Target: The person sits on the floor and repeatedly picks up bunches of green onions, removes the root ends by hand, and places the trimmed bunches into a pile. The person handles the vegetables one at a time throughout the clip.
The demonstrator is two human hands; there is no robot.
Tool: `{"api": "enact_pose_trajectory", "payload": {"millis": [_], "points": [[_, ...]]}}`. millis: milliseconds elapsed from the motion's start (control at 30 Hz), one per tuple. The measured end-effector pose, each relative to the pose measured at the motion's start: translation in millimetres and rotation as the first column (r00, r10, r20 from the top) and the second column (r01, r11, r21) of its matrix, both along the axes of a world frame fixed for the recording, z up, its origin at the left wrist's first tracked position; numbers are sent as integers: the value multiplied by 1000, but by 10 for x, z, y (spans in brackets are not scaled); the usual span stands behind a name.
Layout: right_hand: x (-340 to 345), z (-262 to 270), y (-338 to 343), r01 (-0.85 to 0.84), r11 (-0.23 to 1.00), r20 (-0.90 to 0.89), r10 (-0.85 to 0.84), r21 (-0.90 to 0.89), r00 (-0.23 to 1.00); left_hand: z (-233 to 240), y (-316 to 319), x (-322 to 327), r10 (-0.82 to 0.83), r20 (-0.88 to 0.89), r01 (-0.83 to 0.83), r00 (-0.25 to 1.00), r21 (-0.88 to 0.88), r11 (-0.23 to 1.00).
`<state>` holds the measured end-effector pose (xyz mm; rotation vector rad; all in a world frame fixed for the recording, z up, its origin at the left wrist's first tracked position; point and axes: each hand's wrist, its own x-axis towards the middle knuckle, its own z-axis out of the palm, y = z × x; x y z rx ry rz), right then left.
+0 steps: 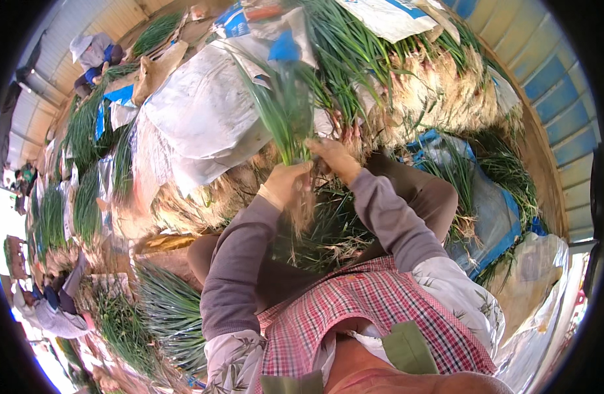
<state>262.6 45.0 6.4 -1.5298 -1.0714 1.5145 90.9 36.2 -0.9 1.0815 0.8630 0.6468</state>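
In front of my body, my left hand [284, 184] is closed around the lower stalks of a bunch of spring onions [281, 120]. Its green leaves point away from me, partly blurred, and pale stringy roots hang below the fist. My right hand [335, 160] is at the right side of the same bunch, with curled fingers gripping the stalks just above the left hand. Loose green leaves and stalks [326, 231] lie in a heap between my bent legs, under both hands.
Beyond my hands, a white woven sack [208, 98] covers part of a long row of rooted spring onions [351, 59]. Stalks lie on a blue-edged sheet [494, 221] at right. More bundles [171, 315] lie at left. Two people [92, 54] sit farther off, near a corrugated wall.
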Motion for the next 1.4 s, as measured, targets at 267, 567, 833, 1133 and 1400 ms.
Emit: {"api": "enact_pose_trajectory", "payload": {"millis": [267,567,833,1133,1400], "points": [[-235,-535,63,342,938,-401,-291,62,869,-2,-148,206,299,3,-297,954,-127,947],[31,-184,-44,82,984,-574,-158,-156,804,247,-162,-33,218,85,-208,972,-113,972],[-326,-385,35,286,945,-491,-175,161,853,240,-343,-7,154,-107,-158,982,-29,987],[249,-922,413,398,866,36,-427,303,903,488,-385,53,507,67,-509,859,27,860],[569,-331,992,17,904,616,-304,427,727,356,-222,-152,519,230,-465,823,-253,849]]}}
